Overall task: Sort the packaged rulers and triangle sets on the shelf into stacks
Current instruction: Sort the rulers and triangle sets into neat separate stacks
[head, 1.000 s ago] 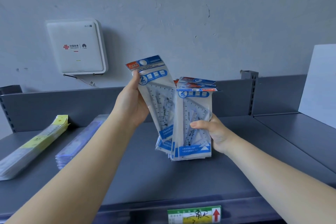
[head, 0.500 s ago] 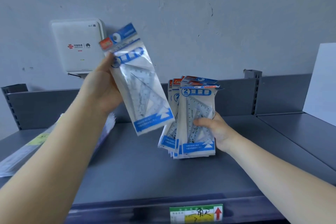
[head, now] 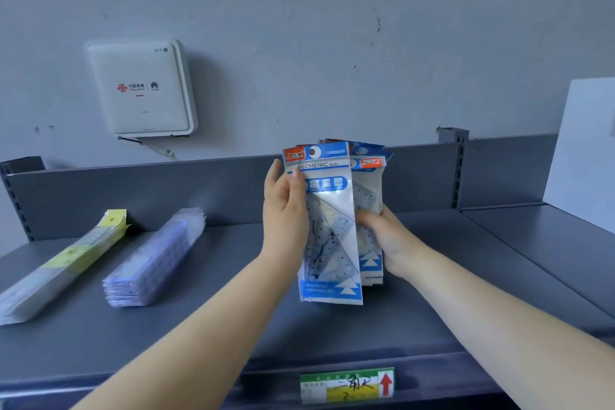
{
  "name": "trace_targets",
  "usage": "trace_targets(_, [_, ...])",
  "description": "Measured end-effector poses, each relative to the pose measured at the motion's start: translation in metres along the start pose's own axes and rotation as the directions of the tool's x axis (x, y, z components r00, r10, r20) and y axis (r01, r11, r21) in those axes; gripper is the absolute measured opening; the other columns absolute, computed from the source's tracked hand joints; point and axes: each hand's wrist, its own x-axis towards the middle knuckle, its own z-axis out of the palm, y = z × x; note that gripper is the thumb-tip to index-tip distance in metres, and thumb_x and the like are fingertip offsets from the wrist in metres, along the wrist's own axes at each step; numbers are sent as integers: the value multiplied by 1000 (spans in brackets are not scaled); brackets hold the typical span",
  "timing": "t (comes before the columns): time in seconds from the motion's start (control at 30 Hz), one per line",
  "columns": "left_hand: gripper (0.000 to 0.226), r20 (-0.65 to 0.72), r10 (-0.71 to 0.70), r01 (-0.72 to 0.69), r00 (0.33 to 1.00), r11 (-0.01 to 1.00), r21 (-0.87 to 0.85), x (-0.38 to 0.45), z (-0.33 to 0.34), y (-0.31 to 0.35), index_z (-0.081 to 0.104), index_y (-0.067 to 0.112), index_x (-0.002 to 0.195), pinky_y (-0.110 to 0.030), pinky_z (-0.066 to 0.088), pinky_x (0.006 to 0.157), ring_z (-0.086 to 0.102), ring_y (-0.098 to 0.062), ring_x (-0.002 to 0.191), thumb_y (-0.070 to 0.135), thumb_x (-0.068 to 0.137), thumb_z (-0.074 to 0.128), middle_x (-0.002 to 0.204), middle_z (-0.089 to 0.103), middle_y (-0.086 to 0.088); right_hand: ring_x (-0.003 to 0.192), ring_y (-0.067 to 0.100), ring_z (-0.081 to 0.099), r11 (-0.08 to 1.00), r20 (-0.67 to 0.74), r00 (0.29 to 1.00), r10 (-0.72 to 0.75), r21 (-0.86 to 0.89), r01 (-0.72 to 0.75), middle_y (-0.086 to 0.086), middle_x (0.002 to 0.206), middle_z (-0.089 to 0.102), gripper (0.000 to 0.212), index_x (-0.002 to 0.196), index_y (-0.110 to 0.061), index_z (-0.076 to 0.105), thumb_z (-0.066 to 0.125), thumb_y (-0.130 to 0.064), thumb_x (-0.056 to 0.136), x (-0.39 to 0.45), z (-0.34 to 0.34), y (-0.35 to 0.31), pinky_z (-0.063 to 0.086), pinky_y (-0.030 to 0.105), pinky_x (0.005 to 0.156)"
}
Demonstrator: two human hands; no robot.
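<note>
Your left hand (head: 286, 210) pinches one triangle pack (head: 327, 226) by its edge; your right (head: 389, 240) clutches the bundle (head: 369, 196) behind. The sleeves look light and slippery, so hold below the header.

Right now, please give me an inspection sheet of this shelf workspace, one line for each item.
Surface: grey metal shelf, price label on its front edge.
Job's things: front triangle set pack and bundle of triangle packs held upright; yellow-tagged ruler stack and blue ruler stack lying flat at left.
Clutter: nothing seen.
Grips: left hand holds the front pack; right hand holds the bundle.
Cables: one below the white router.
Surroundings: grey wall, white board at right.
</note>
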Motion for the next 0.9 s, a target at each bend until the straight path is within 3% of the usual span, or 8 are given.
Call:
trace_targets(0.1, [29, -1, -65, 64, 998, 995, -81, 2, 3, -3, 64, 29, 92, -35, 47, 97, 62, -9, 102, 35, 100, 37, 106, 68, 8, 89, 9, 69, 999, -45, 999, 16, -35, -17, -8, 100, 72, 35, 123, -26, 51, 61, -24, 89, -1, 3, 0, 55, 24, 71])
trace_targets(0.2, [31, -13, -70, 68, 997, 992, -105, 1, 7, -3, 61, 24, 84, -20, 47, 76, 59, -4, 80, 28, 102, 36, 84, 67, 12, 126, 0, 43, 989, -68, 998, 17, -145, -27, -16, 140, 46, 72, 143, -31, 32, 35, -68, 81, -4, 7, 0, 37, 21, 103])
trace_targets(0.3, [30, -63, -68, 61, 996, 992, -108, 0, 13, -8, 61, 22, 85, -28, 49, 83, 61, -7, 83, 25, 102, 36, 88, 68, 7, 98, -24, 45, 984, -144, 989, -46, -178, 20, -29, 117, 48, 37, 131, -37, 33, 25, -49, 96, -6, 13, 3, 34, -7, 76])
trace_targets(0.4, [31, -91, -95, 86, 991, 991, -105, 0, 17, -12, 62, 24, 83, -41, 50, 90, 64, -13, 86, 26, 101, 37, 90, 70, 4, 73, -28, 49, 986, -197, 978, -61, -165, 28, -28, 99, 51, 18, 117, -35, 36, 28, -37, 100, -7, 18, 3, 35, -7, 59])
trace_targets(0.53, [18, -28, -72, 67, 997, 989, -135, -3, 18, -6, 64, 25, 101, -32, 54, 85, 68, -10, 93, 29, 98, 47, 98, 72, 7, 76, -24, 54, 982, -250, 962, -110, -179, 66, -20, 101, 57, 19, 117, -30, 41, 33, -33, 100, -5, 20, 3, 39, -4, 62])
trace_targets(0.63, [22, 56, -5, 12, 998, 992, -122, -7, 16, -1, 59, 25, 115, -19, 53, 78, 69, -8, 90, 25, 93, 57, 101, 71, 10, 95, -11, 59, 969, -297, 943, -148, -236, 78, -16, 109, 62, 23, 121, -28, 45, 39, -33, 100, -4, 18, 7, 46, 12, 86])
trace_targets(0.77, [56, 103, 33, -34, 994, 999, 10, -4, 14, -11, 49, 35, 122, -40, 52, 93, 67, -17, 100, 38, 72, 74, 112, 66, 13, 101, 8, 64, 971, -341, 932, -121, -234, 41, -13, 107, 65, 22, 119, -29, 49, 43, -36, 99, -2, 18, 6, 50, 34, 91])
trace_targets(0.9, [80, 84, 14, -24, 996, 992, 123, 0, 12, -18, 37, 27, 136, -39, 49, 97, 63, -7, 106, 40, 67, 75, 117, 62, 13, 87, -1, 64, 980, -359, 926, -119, -193, 51, -13, 96, 65, 26, 111, -22, 52, 32, -36, 101, -5, 20, 1, 49, 9, 71])
